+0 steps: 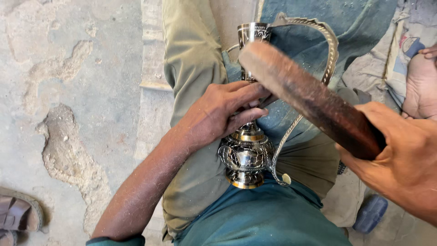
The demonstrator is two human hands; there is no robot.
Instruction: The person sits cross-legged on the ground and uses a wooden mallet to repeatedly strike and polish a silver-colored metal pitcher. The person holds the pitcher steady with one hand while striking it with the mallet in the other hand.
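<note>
Ewer is lying across my lap, metal, stiff, probably slick; my left hand is clamping its narrow neck, safest grip, while my right hand is wrapping a wooden mallet.

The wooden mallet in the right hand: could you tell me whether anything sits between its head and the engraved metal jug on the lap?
Nothing visible does. The right hand grips the wooden mallet, whose head hangs just over the engraved metal jug. The left hand wraps the jug's neck, fingertips directly beneath the mallet.
</note>
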